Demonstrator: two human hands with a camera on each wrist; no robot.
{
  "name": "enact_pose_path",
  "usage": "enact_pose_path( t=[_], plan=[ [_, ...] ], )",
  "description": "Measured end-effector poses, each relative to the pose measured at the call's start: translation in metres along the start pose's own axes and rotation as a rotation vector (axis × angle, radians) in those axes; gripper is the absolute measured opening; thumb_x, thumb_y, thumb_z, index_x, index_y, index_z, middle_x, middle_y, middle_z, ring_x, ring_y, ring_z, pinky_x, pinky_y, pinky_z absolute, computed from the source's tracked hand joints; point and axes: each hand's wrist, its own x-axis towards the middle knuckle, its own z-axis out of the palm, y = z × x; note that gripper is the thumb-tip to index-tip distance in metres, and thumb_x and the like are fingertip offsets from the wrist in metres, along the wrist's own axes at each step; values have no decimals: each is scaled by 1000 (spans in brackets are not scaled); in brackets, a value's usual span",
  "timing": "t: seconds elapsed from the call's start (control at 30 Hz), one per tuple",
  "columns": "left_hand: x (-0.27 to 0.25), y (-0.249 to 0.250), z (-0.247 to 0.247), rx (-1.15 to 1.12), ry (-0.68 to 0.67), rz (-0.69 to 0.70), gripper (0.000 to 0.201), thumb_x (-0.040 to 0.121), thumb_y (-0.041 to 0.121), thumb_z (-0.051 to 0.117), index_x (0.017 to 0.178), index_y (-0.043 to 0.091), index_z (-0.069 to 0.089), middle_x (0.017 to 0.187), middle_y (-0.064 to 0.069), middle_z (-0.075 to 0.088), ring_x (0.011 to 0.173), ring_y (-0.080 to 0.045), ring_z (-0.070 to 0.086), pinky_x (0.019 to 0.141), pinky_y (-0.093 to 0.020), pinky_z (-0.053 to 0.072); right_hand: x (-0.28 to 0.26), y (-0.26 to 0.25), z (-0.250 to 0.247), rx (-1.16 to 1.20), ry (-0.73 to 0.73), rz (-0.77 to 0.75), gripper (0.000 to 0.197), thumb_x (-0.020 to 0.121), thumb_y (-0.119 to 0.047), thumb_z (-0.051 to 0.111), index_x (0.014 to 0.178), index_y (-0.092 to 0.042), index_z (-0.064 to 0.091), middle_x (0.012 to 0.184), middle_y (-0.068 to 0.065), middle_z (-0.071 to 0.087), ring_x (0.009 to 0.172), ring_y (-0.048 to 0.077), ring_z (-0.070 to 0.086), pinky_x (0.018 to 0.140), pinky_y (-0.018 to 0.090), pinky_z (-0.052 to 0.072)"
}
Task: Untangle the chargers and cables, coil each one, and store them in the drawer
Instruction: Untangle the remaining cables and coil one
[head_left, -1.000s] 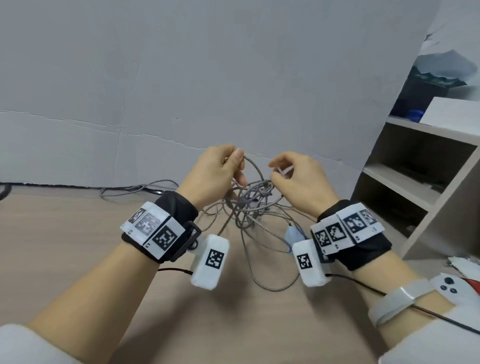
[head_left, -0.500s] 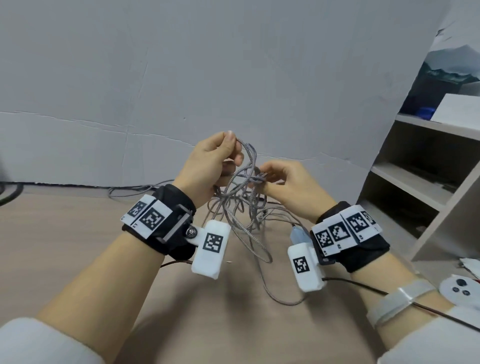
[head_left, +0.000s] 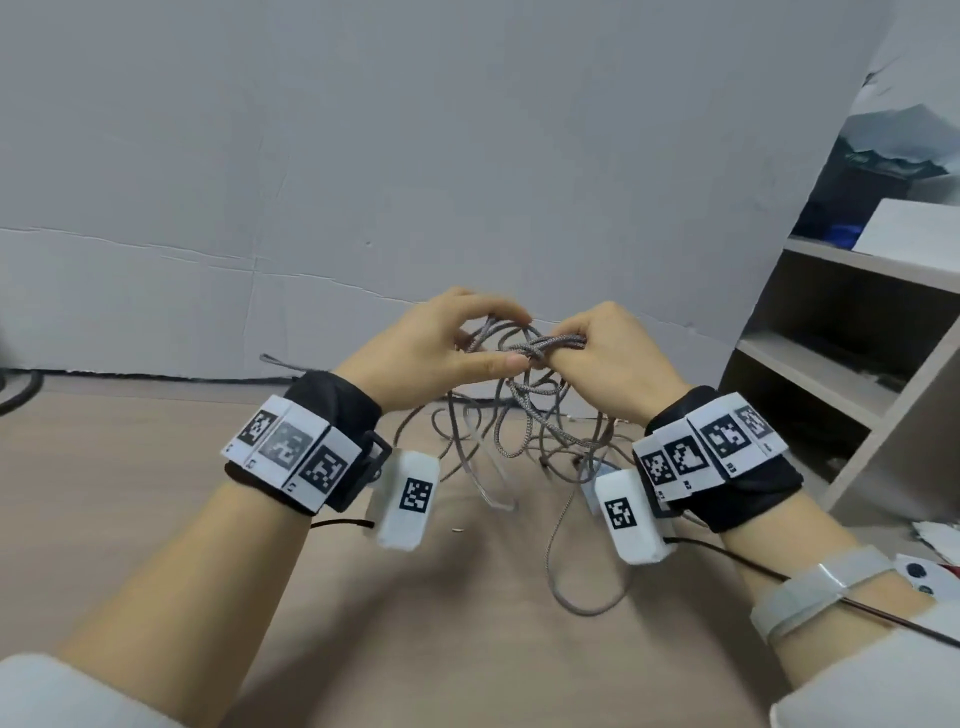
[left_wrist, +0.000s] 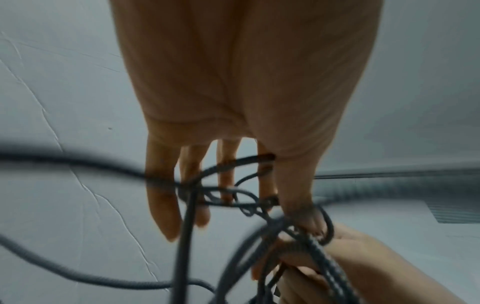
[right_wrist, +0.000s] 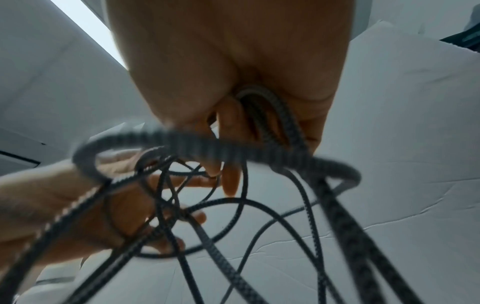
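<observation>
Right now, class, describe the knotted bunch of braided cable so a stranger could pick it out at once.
Start at the wooden tabletop in front of the grey wall. Above it the left hand and right hand meet. The knotted bunch is pinched between them, a tight twist of grey braided cable held up in the air, unlike the loose loops hanging below.

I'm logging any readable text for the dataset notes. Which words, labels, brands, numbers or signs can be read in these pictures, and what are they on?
No readable words, brands or numbers.
Left wrist band: square black-and-white code markers, plus tiny marks too small to read.
Right wrist band: the same kind of markers; small marks unreadable.
Cables, left hand, right hand: no print visible.
Both wrist views: blurred, no text.
</observation>
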Motion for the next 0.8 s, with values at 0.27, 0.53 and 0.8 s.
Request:
enact_pose_path(
  t=[0.27,0.53,0.8],
  plan=[
    [-2,-20,-12,-125,71,-204,16,101,10,57,93,-1,66,71,-10,67,62,-27,66,71,-49,62,-12,15,-32,419,-161,-60,29,87,-6,73,111,-22,72,65,-2,61,62,15,52,63,22,44],
    [-4,-41,-10,-25,8,-462,11,96,18,66,95,10,75,89,-6,73,66,-15,68,70,-32,61,-9,27,-20,550,-72,-4,12,93,-15,69,90,-3,72,66,14,45,53,18,48,59,32,58],
    [3,-2,10,-56,-76,-48,60,90,-4,51,142,24,54,129,9,65,120,-3,60,105,-28,48,-4,13,-1,540,-109,-51,11,102,-8,54,96,-1,60,81,13,71,78,26,71,68,38,61]
  ],
)
